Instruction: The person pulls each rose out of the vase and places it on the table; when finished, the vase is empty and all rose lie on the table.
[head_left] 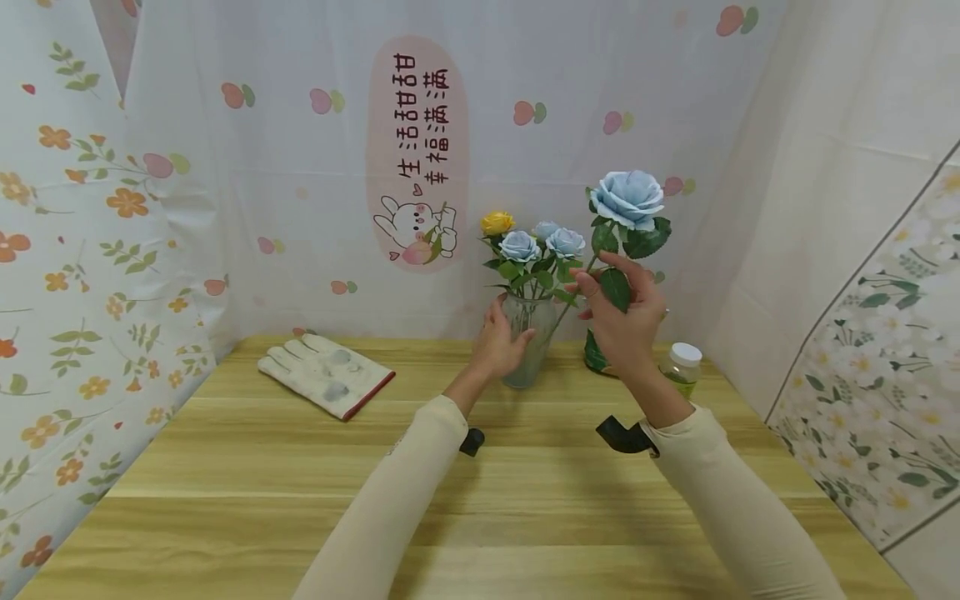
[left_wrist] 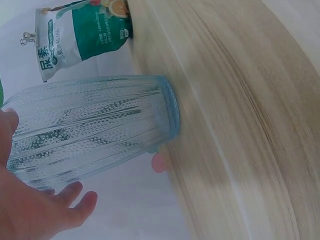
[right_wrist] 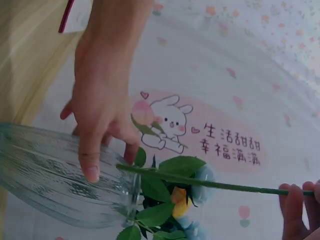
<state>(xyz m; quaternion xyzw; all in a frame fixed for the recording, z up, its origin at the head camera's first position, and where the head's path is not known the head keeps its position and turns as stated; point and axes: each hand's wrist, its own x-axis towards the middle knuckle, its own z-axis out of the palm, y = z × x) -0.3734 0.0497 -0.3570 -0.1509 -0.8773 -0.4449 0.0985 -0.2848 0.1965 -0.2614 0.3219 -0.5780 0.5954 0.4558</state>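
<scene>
A ribbed clear glass vase point(head_left: 534, 367) stands upright on the table, holding a yellow rose point(head_left: 497, 222) and several pale blue roses point(head_left: 520, 246) with green leaves. Near its rim, my left hand point(head_left: 498, 346) grips the vase from the left, thumb and fingers spread round the glass. My right hand point(head_left: 626, 321) pinches the green stem point(right_wrist: 230, 186) of another blue rose point(head_left: 628, 200), whose bloom rises above the hand. The stem slants down toward the vase, and in the right wrist view its lower end overlaps the vase's mouth, close to the left fingers.
A white-and-green pouch point(left_wrist: 95, 35) with a metal clip stands behind the vase, mostly hidden by my right arm in the head view. Right of it is a jar with a white lid point(head_left: 686, 355). A cream work glove point(head_left: 322, 371) lies at the left; a printed curtain point(head_left: 300, 183) hangs behind.
</scene>
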